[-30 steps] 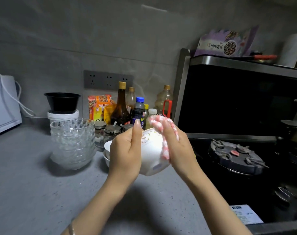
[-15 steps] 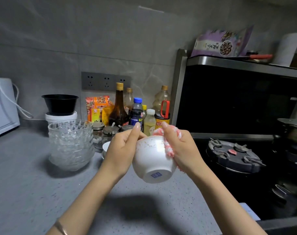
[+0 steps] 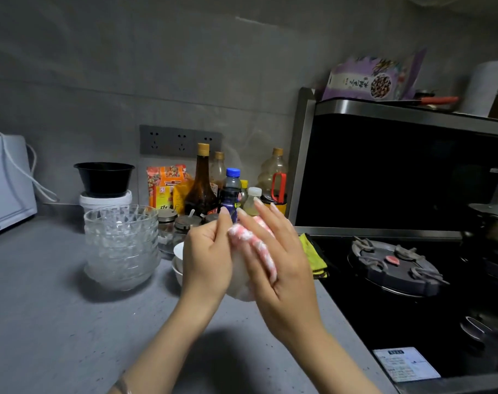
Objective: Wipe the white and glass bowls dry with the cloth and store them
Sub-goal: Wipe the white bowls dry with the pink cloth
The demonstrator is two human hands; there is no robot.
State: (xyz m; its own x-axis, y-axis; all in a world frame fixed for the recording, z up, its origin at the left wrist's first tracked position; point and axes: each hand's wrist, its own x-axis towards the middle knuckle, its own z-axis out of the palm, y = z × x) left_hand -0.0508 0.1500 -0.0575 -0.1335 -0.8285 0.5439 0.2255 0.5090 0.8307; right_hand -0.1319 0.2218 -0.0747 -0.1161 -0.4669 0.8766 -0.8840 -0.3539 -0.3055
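Over the grey countertop, just in front of the bottles, mid-wipe on one white bowl: gripped from its left side by the left hand, fingers curled round the wall and thumb lifted straight; covered from the right by the right hand, fingers nearly straight and a little spread, pressing the pink-and-white cloth flat against the bowl, thumb out of sight. Judged as drying the outer wall, so turn the bowl a little at a time with the left hand while sweeping the cloth round with the right, then push a fold inside and finish at the foot ring, a likely trap for water. Grip firmly rather than hard, damp glaze probably being slippery, and work low over the counter, away from the edge by the hob. Just behind the left hand, at least two more stacked white bowls, partly hidden; just beside them to the left, a tall stack of glass bowls, impossible to tell whether dry or wet. Further back, a black bowl sitting on a white tub, then sauce bottles and packets below a grey socket strip on the tiled wall. Far left, a white appliance with a cord; to the right, a black gas hob with a yellow rag at its near corner, and a purple packet on the steel ledge above.
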